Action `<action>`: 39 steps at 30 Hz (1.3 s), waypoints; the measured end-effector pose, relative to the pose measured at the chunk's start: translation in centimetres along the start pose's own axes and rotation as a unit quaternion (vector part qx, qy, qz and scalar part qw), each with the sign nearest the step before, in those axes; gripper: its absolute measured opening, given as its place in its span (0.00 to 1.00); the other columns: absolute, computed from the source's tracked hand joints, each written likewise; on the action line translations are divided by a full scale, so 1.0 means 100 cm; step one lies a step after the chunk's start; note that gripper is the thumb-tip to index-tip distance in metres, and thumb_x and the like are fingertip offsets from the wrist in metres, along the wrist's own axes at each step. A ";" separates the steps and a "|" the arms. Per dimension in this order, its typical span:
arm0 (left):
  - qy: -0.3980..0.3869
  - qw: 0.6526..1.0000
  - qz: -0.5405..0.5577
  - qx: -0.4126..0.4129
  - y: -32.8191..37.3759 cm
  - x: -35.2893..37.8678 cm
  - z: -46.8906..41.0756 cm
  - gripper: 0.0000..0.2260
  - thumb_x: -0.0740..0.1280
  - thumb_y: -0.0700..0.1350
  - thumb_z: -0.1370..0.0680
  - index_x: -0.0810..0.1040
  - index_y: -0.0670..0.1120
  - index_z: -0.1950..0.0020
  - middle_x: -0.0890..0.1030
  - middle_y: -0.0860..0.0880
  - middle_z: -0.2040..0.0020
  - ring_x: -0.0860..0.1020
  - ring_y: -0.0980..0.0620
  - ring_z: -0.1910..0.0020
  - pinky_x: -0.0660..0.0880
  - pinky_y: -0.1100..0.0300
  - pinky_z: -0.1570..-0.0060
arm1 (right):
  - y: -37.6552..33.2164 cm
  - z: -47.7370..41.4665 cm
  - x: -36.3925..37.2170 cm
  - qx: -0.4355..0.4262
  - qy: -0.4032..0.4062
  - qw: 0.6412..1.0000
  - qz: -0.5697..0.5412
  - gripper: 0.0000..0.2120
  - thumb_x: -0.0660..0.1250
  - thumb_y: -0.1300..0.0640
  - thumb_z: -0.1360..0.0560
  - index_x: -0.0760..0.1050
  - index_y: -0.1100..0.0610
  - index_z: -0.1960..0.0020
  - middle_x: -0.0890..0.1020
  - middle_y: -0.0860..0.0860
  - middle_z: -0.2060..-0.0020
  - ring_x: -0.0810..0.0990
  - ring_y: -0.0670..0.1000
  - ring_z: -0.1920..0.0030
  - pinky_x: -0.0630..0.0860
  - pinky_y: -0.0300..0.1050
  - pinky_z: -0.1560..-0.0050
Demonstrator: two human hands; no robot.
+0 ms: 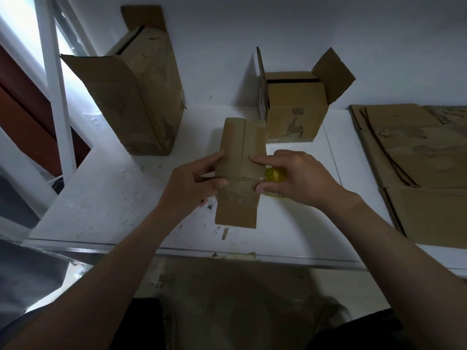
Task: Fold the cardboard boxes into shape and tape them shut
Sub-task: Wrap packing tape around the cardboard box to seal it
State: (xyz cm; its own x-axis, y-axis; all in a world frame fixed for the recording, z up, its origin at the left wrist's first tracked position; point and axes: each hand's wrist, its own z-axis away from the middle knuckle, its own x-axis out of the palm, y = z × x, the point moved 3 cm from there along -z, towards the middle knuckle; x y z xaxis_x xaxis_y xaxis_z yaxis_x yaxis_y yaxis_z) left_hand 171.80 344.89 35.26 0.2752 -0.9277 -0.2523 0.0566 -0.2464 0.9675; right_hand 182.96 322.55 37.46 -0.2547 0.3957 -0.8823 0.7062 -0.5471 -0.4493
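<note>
Item: small brown cardboard box (241, 152), which lay at the middle of the white surface (113, 198), directly in front of the person.
Long axis: ran from the near edge toward the wall, the far end leaning slightly right.
Seam: two closed flaps met in a line along that axis, facing up.
Loose flap: one unfolded brown flap (236, 215) lay flat and pointed back at the person.
Tape: a clear glossy strip (238, 189) crossed the box at right angles to the seam, near its near end.
Left grip (194, 185): curled round the box's left side, fingers on the edge, thumb pressed on the strip.
Right grip (295, 178): closed round a yellow-green tape roll (275, 174) just beside the box's right side, with the forefinger on the box top and the thumb on the strip's right end.
Far left: tall, worn brown cardboard carton (141, 97), upright, top flaps open.
Far centre: squat brown carton with dark printed marks (293, 109), flaps open, just behind the item.
Right: stack of flattened brown cardboard sheets (417, 168), well apart from the item.
Near edge: pale tape scraps (235, 256).
</note>
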 end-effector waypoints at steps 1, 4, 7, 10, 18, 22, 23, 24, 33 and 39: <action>0.005 1.000 0.010 -0.010 -0.002 -0.001 0.002 0.28 0.77 0.42 0.27 0.76 0.55 0.29 0.84 0.52 0.40 0.86 0.52 0.49 0.83 0.57 0.55 | 0.000 0.000 0.000 0.003 0.001 1.000 0.000 0.32 0.73 0.36 0.30 0.71 0.38 0.28 0.79 0.43 0.49 0.76 0.48 0.50 0.75 0.48 0.51; 0.070 0.996 -0.052 -0.017 -0.004 -0.001 0.011 0.14 0.76 0.46 0.25 0.80 0.53 0.42 0.87 0.55 0.52 0.86 0.54 0.56 0.84 0.56 0.57 | 0.000 0.000 0.001 0.007 0.006 1.000 0.001 0.32 0.73 0.36 0.30 0.71 0.38 0.27 0.79 0.43 0.49 0.76 0.48 0.50 0.75 0.47 0.51; 0.145 0.982 -0.117 0.017 -0.001 0.007 0.023 0.05 0.75 0.46 0.24 0.83 0.47 0.53 0.85 0.54 0.63 0.84 0.56 0.64 0.80 0.66 0.64 | -0.001 -0.001 0.002 0.007 0.009 1.000 0.006 0.32 0.73 0.36 0.30 0.71 0.38 0.27 0.80 0.44 0.46 0.77 0.49 0.48 0.77 0.50 0.48; 0.186 0.971 -0.145 0.039 0.007 0.019 0.032 0.05 0.73 0.44 0.22 0.83 0.43 0.53 0.83 0.54 0.64 0.82 0.59 0.65 0.75 0.71 0.65 | -0.001 0.000 0.002 0.010 0.011 1.000 0.013 0.32 0.72 0.36 0.29 0.70 0.38 0.27 0.80 0.44 0.44 0.77 0.49 0.47 0.78 0.51 0.47; 0.107 0.937 -0.325 0.070 0.005 0.049 0.042 0.21 0.66 0.45 0.17 0.68 0.44 0.25 0.77 0.47 0.32 0.80 0.50 0.40 0.75 0.62 0.41 | -0.016 0.006 0.005 0.011 0.064 0.994 0.084 0.29 0.71 0.38 0.26 0.72 0.44 0.27 0.81 0.48 0.47 0.80 0.53 0.49 0.79 0.51 0.52; 0.045 0.899 -0.433 0.050 -0.002 0.056 0.033 0.36 0.66 0.53 0.19 0.53 0.39 0.19 0.60 0.41 0.23 0.74 0.45 0.33 0.66 0.64 0.36 | -0.022 0.004 0.008 -0.001 0.032 0.995 0.091 0.35 0.72 0.37 0.28 0.68 0.46 0.24 0.80 0.52 0.45 0.79 0.55 0.48 0.79 0.53 0.50; 0.044 0.902 -0.427 0.049 -0.002 0.054 0.028 0.36 0.65 0.54 0.19 0.52 0.39 0.19 0.59 0.40 0.23 0.71 0.43 0.30 0.68 0.60 0.33 | -0.020 0.004 0.007 -0.002 0.020 0.997 0.076 0.37 0.73 0.37 0.28 0.67 0.46 0.23 0.79 0.52 0.45 0.79 0.55 0.46 0.78 0.53 0.48; 0.051 0.907 -0.416 0.045 -0.001 0.052 0.024 0.36 0.65 0.55 0.19 0.53 0.39 0.19 0.58 0.39 0.22 0.68 0.42 0.27 0.69 0.54 0.29 | -0.019 0.005 0.006 -0.005 0.010 0.998 0.056 0.39 0.74 0.38 0.29 0.66 0.46 0.22 0.79 0.52 0.43 0.78 0.54 0.45 0.77 0.53 0.46; 0.092 0.928 -0.338 0.125 0.016 0.047 -0.008 0.25 0.58 0.58 0.19 0.68 0.48 0.26 0.56 0.44 0.18 0.52 0.38 0.19 0.56 0.39 0.22 | -0.010 0.012 0.018 0.016 -0.006 0.991 -0.134 0.36 0.79 0.44 0.31 0.64 0.41 0.30 0.77 0.40 0.43 0.77 0.40 0.49 0.71 0.27 0.56; 0.088 0.925 -0.360 0.082 0.004 0.044 -0.013 0.35 0.52 0.68 0.23 0.60 0.53 0.20 0.48 0.46 0.17 0.46 0.37 0.19 0.60 0.37 0.24 | -0.012 0.020 0.016 0.062 0.077 0.980 -0.173 0.26 0.79 0.42 0.32 0.78 0.48 0.37 0.82 0.42 0.52 0.79 0.37 0.53 0.73 0.27 0.57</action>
State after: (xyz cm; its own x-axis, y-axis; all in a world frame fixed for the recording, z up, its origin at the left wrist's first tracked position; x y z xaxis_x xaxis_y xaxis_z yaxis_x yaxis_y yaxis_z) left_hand 174.31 341.06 34.50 0.3759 -0.4497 -0.8102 0.1446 -0.8352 0.5306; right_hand 180.41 322.37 36.27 -0.3551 0.6755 -0.6462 0.5073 -0.4414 -0.7401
